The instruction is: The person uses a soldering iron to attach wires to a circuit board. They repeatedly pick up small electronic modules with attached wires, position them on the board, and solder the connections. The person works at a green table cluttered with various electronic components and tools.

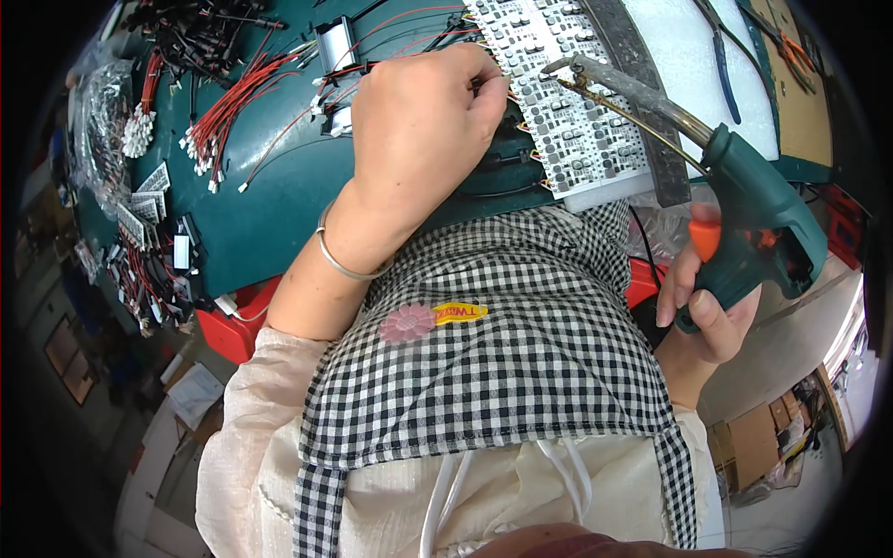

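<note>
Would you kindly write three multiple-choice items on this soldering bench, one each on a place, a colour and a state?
1. Where does the bundle of red wires with white plugs lie?
A. left of the left hand
B. on the apron
C. under the soldering gun

2. What colour is the trigger of the soldering gun?
A. blue
B. orange
C. white

3. How does the right hand stand?
A. open and flat on the mat
B. closed round the gun's grip
C. resting in the lap

Answers: 1 A, the bundle lies on the green mat left of the left hand; 2 B, the trigger is orange against the green body; 3 B, the fingers wrap the grip.
</note>
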A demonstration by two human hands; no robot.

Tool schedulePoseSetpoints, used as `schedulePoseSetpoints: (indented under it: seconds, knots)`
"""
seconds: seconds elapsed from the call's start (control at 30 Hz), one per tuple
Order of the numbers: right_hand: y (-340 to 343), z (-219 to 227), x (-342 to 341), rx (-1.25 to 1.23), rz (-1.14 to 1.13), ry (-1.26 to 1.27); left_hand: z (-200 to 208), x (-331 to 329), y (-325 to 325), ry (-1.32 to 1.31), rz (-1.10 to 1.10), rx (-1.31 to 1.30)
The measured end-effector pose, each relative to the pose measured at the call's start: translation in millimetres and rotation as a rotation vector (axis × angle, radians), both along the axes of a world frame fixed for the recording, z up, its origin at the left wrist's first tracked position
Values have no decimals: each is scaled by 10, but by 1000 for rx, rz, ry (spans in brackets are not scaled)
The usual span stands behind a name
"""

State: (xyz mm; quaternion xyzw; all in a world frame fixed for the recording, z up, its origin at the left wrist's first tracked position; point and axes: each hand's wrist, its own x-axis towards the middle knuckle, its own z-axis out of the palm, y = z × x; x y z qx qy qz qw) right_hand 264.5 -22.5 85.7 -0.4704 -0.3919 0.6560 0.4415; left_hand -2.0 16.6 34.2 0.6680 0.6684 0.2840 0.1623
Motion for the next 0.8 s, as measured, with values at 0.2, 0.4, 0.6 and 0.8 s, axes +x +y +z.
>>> schedulePoseSetpoints:
  seconds: [0.2,0.4,0.6,0.8]
  knots:
    - [-36,12,26,-13,9,6,49,-58,-29,-143,-46,-122]
    - [-37,9,-21,32,37,-48,73,-38,-11,-174,-20,-142]
    - [-59,12,-74,2,29,-86,32,-20,19,-155,-10,-131]
    - [-40,28,-110,-20,-14,-31,32,-53,48,-130,-33,-137]
